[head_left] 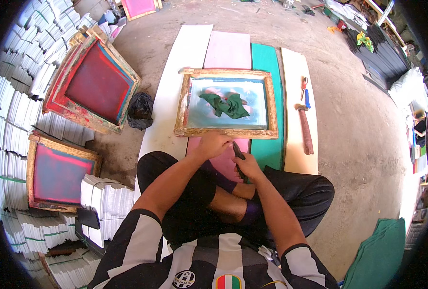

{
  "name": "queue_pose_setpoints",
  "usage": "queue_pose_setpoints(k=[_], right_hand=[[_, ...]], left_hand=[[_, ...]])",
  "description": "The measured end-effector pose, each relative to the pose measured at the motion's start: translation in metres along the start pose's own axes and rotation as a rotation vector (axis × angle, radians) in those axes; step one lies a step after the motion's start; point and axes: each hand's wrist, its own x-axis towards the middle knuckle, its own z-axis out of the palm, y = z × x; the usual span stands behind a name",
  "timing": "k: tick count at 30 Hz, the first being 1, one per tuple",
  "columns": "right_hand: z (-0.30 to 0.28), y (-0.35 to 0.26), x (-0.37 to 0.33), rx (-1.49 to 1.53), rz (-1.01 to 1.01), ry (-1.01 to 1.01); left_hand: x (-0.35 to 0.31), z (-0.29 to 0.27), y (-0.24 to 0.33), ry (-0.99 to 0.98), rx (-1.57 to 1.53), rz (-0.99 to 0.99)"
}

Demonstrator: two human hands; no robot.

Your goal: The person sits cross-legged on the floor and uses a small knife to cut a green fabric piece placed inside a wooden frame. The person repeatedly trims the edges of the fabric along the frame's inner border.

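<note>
A wooden screen-printing frame [274,113] lies flat before me, its mesh pale and blue-stained. Crumpled on the mesh is a dark green cloth [231,106]. My left hand [216,144] is at the near rail of the frame, fingers drawn together; whatever they pinch is too small to make out. Close beside it, my right hand [248,167] is closed round a slim dark hand tool [238,151], its tip pointing up toward the left fingertips. The tool's lower part is partly hidden by the hand, and its exact kind is unclear.
Right of the frame, a hammer [306,130] and a red-and-blue-handled tool [306,94] lie on a cream board [296,65]. At the left stand stained screen frames [98,82], a black plastic bag [140,111] and bundled white stacks [105,200]. Green sheets [375,253] lie lower right.
</note>
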Motion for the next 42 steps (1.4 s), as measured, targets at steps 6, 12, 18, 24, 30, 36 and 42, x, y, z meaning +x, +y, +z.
queue_pose_setpoints(k=[6, 12, 18, 24, 30, 36, 42], right_hand=[[0.008, 0.007, 0.011, 0.02, -0.053, -0.087], [-0.009, 0.005, 0.0, 0.089, 0.014, -0.048], [-0.08, 0.039, 0.021, -0.125, 0.082, 0.285], [-0.124, 0.067, 0.042, -0.347, 0.074, 0.465], [-0.126, 0.047, 0.042, -0.432, 0.115, 0.399], [-0.122, 0.027, 0.037, -0.507, 0.199, 0.442], [-0.115, -0.009, 0.01, -0.557, 0.225, 0.5]], left_hand=[[-0.003, 0.009, -0.016, 0.1, 0.069, 0.088], [-0.003, 0.003, -0.012, 0.009, 0.121, -0.109], [-0.003, -0.004, -0.019, -0.123, 0.242, -0.316], [0.001, -0.019, -0.017, -0.292, 0.31, -0.528], [-0.014, -0.017, -0.04, -0.28, 0.366, -0.599], [-0.01, -0.023, -0.038, -0.382, 0.375, -0.644], [-0.014, -0.025, -0.052, -0.386, 0.364, -0.751]])
